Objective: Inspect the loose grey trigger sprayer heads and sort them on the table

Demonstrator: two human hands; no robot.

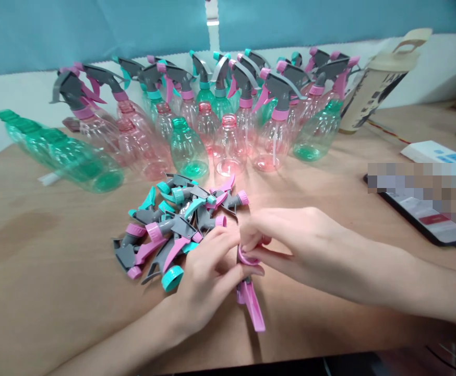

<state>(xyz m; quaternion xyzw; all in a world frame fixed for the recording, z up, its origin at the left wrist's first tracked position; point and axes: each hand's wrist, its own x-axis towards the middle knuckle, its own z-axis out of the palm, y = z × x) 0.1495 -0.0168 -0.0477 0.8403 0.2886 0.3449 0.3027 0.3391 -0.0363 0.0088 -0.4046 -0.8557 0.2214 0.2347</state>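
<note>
Both my hands meet at the table's front middle around one pink and grey spray trigger head [250,298]. My left hand [206,277] grips its body from the left, fingers curled. My right hand [290,240] pinches its pink screw collar [247,257] from the right. The pink trigger lever points down toward me. Just left of my hands lies a heap of loose trigger heads [173,224] in pink, teal and grey.
Many clear pink and green spray bottles [228,136] stand at the back, some capped with triggers. A row of green bottles [59,154] lies on its side at left. A beige jug [376,89] stands back right. A dark tray and papers [427,209] lie at right.
</note>
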